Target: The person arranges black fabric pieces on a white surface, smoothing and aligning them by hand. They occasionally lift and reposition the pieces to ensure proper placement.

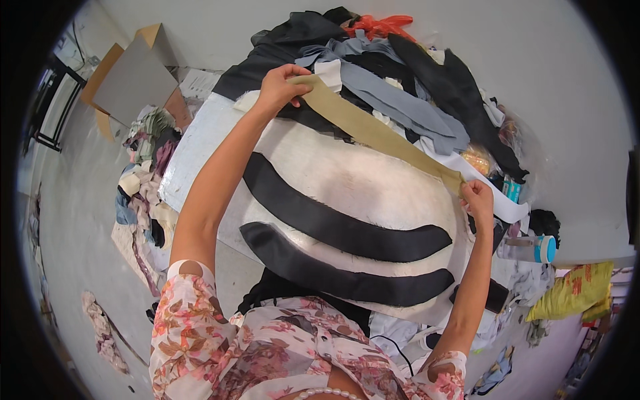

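Stretched between both my hands is a long olive-tan strip of fabric point(377, 135), running from far left down to the right over the far part of the pale board. My left hand point(283, 87) pinches its upper left end. At the lower right end, my right hand point(477, 197) grips the other tip. Nearer me, two curved black fabric pieces lie roughly parallel on the pale padded board point(373, 177): an upper black strip point(333, 221) and a lower black strip point(340, 275). Frayed threads show along their edges.
Behind the board heaps a pile of grey fabric pieces point(393, 100), black cloth point(287, 43) and a red plastic bag point(380, 27). A clear jar with a blue lid point(545, 249) is at right, near a yellow sack point(573, 290). Scraps point(143, 180) and a cardboard box point(133, 80) stand left.
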Motion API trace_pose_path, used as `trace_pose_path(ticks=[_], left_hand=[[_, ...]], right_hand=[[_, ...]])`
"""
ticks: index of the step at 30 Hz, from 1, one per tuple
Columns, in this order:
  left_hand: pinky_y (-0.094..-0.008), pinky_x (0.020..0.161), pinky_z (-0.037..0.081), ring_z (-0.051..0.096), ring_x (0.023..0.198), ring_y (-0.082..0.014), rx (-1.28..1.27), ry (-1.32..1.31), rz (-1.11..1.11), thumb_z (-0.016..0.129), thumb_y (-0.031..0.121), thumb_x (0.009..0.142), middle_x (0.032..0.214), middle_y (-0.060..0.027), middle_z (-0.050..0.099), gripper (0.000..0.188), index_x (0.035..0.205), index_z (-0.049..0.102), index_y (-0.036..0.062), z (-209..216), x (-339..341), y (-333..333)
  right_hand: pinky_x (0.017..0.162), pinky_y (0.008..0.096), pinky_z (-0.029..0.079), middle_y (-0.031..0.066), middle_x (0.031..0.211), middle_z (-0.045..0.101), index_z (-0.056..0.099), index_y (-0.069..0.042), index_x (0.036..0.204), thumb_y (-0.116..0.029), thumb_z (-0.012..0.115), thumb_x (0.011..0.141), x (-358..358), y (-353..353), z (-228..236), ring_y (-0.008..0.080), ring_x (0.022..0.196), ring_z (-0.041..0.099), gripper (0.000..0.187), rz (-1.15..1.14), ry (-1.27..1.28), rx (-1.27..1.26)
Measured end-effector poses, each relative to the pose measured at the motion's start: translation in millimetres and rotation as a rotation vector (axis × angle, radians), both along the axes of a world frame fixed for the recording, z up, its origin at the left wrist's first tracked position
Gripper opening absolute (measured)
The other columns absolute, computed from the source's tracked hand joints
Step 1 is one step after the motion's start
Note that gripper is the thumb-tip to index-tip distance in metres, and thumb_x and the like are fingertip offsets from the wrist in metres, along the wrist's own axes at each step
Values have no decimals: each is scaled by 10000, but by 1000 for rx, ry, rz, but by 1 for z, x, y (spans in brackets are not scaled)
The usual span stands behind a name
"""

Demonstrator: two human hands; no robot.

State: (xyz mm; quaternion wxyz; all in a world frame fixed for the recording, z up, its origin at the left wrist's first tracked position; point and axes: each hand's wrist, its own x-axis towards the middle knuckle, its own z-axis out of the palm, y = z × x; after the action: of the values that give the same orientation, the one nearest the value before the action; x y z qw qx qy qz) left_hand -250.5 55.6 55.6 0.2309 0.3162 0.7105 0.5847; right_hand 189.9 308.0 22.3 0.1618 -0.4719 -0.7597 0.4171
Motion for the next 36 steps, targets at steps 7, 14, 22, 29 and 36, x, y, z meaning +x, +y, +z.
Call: trace_pose_path(ticks=[7, 14, 22, 29, 36], left_hand=[[-239, 556, 505, 644, 727, -81, -85, 219, 169, 752, 78, 746, 839, -17, 706, 277, 1017, 693, 64, -7, -15, 26], [-354, 781, 529, 680, 852, -244, -238, 800, 361, 756, 147, 726, 977, -87, 710, 448, 1164, 664, 144, -30, -20, 22], [-367, 904, 498, 632, 1066, -276, -11, 837, 253, 725, 217, 780, 1116, -94, 685, 412, 1177, 656, 131, -18, -21, -36], [-348, 880, 503, 653, 1031, -249, -130, 756, 280, 714, 190, 824, 1107, -86, 700, 308, 1120, 698, 104, -13, 20, -150], [-323, 850, 501, 661, 1000, -184, -162, 604, 342, 699, 176, 855, 1107, -64, 711, 266, 1110, 711, 103, -40, 40, -231]], right_hand=[[527, 324, 465, 82, 647, 654, 637, -28, 783, -205, 667, 831, -26, 19, -19, 189, 548, 619, 186, 17, -169, 204], [684, 388, 499, 101, 786, 683, 666, -55, 872, -260, 728, 797, -50, -17, 10, 272, 735, 661, 226, -12, -303, 632], [648, 273, 487, 77, 799, 695, 688, -21, 950, -106, 665, 872, -61, -60, 43, 132, 709, 644, 118, 119, 148, 618], [607, 240, 454, 36, 751, 669, 688, -12, 921, -78, 671, 867, -55, -113, 48, 91, 658, 579, 86, 268, 124, 411], [598, 218, 449, 21, 754, 668, 682, -7, 927, -71, 657, 886, 6, -145, 44, 68, 669, 592, 80, 169, 136, 237]])
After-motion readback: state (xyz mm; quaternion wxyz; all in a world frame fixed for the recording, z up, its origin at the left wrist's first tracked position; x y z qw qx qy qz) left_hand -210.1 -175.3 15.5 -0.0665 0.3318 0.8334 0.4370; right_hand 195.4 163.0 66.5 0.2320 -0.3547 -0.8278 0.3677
